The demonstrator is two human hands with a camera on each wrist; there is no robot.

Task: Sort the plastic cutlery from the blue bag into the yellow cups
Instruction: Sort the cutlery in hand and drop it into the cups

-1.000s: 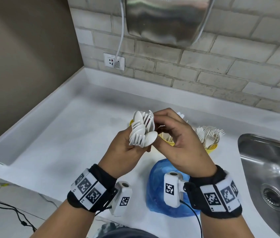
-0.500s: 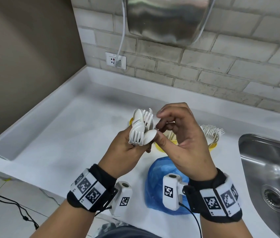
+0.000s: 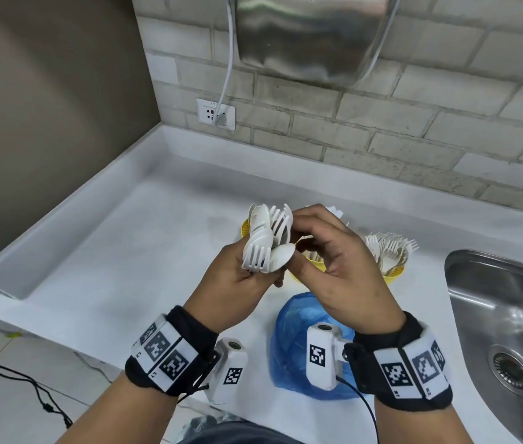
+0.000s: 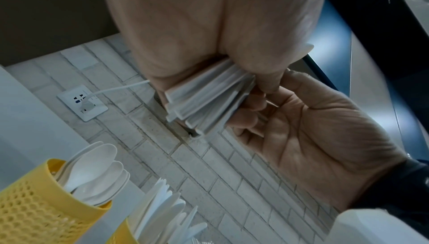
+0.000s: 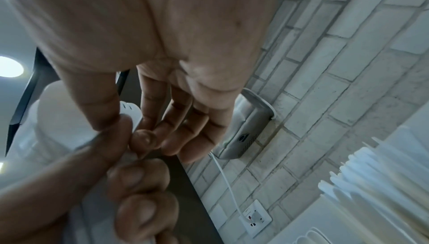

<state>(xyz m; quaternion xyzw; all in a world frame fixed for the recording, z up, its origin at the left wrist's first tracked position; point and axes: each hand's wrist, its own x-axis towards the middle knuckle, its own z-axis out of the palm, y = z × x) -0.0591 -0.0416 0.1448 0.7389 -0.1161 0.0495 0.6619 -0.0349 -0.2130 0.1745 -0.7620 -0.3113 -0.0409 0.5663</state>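
My left hand grips a bundle of white plastic forks and spoons upright above the counter; their handles fan out below my palm. My right hand is against the bundle. Its index fingertip is on the tines of a fork and its thumb on a spoon bowl, pinching at the heads. Behind the hands stand three yellow cups: the left one holds spoons, the middle one holds knives, and the right one holds forks. The blue bag lies crumpled under my right wrist.
A steel sink is sunk into the counter at the right. A hand dryer hangs on the brick wall, its cable plugged into a socket. The white counter has a raised rim at the left and back.
My right hand's fingers, lifted off half a second ago, have come back down onto the top of the bundle. The left hand and bundle have hardly moved.
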